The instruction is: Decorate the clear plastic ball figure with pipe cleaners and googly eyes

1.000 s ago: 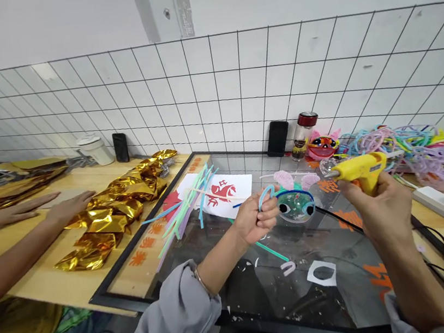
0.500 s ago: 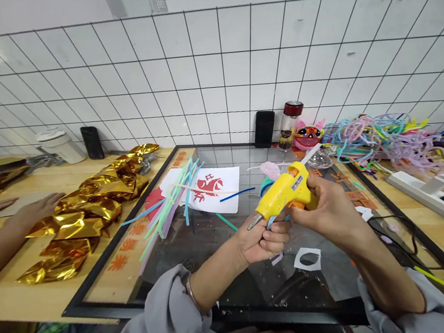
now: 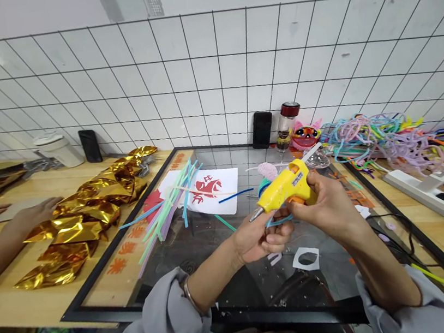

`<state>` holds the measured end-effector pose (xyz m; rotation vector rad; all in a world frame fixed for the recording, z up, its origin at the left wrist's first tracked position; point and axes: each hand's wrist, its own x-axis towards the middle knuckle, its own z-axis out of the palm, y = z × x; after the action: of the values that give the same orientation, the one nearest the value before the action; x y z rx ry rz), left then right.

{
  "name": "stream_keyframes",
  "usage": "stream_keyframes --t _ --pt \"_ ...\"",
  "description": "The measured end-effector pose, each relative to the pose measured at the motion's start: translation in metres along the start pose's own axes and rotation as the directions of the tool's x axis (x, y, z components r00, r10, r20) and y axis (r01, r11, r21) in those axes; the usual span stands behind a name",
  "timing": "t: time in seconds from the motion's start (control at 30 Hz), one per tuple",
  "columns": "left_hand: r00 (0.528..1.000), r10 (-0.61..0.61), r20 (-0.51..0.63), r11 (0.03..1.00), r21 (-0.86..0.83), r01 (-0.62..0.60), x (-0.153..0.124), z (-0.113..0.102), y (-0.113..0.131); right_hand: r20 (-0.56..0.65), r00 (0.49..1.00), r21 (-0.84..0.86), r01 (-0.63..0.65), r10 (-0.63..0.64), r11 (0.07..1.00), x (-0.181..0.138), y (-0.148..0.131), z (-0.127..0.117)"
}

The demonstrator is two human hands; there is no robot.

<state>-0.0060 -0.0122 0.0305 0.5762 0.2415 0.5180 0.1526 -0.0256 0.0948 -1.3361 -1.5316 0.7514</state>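
Observation:
My right hand (image 3: 331, 199) grips the handle of a yellow hot glue gun (image 3: 283, 188), its nozzle pointing down and left. A glue stick (image 3: 312, 153) sticks out of the gun's back end. Beneath the barrel, my left hand (image 3: 259, 238) has its fingers curled round a light blue pipe cleaner (image 3: 279, 220), part of which the gun and fingers hide. Just behind the gun lies a pink coiled piece (image 3: 268, 170), partly covered. A white paper square with a round hole (image 3: 306, 259) rests on the dark glass below my hands.
Pastel pipe cleaners (image 3: 169, 207) lie across a white sheet with red cut-out (image 3: 224, 180). Gold foil (image 3: 86, 202) and another person's hand (image 3: 36, 214) are at left. A tangled pipe-cleaner pile (image 3: 383, 138), a power strip (image 3: 437, 202) and cords are at right; a bottle (image 3: 286, 127) stands behind.
The glue gun has shifted slightly right. The fingers of my left hand have opened a little, showing more of the light blue pipe cleaner. Another hand appears at the far right edge.

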Motion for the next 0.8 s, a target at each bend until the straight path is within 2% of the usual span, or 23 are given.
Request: stream_keyframes --t 0.17,0.23,0.3,0.37,0.43,0.47,0.53,0.63,0.8 --pt "1.000 -0.008 -0.002 1.000 0.012 0.008 0.000 0.001 0.002 0.009 1.000 0.018 -0.010 0.010 1.000 0.003 -0.003 -0.001" --pt "0.999 0.026 -0.020 1.000 0.004 -0.026 -0.002 0.004 0.006 -0.035 0.999 0.034 -0.003 0.004 0.999 0.007 -0.006 -0.006" --pt "0.994 0.094 -0.050 0.996 -0.002 -0.094 -0.003 0.007 0.012 -0.135 0.991 0.009 0.006 -0.005 1.000 0.012 -0.006 -0.012" --pt "0.981 0.174 -0.087 0.984 -0.014 -0.176 -0.005 0.009 0.018 -0.301 0.952 -0.114 0.018 -0.052 0.993 0.016 0.000 -0.016" --pt "0.965 0.233 -0.123 0.970 -0.034 -0.239 -0.006 0.009 0.021 -0.467 0.869 -0.293 0.023 -0.164 0.956 0.017 0.012 -0.017" --pt "0.959 0.251 -0.134 0.965 -0.041 -0.258 -0.006 0.009 0.022 -0.511 0.830 -0.366 0.023 -0.222 0.930 0.017 0.019 -0.016" --pt "0.953 0.268 -0.143 0.959 -0.053 -0.278 -0.005 0.007 0.023 -0.538 0.803 -0.428 0.003 -0.257 0.904 0.015 0.033 -0.012" --pt "0.950 0.280 -0.136 0.953 -0.085 -0.292 -0.005 0.005 0.021 -0.511 0.795 -0.522 0.017 -0.328 0.853 0.010 0.047 -0.007" --pt "0.950 0.285 -0.129 0.954 -0.061 -0.294 -0.004 0.005 0.020 -0.510 0.778 -0.629 -0.047 -0.367 0.776 0.005 0.053 -0.011"
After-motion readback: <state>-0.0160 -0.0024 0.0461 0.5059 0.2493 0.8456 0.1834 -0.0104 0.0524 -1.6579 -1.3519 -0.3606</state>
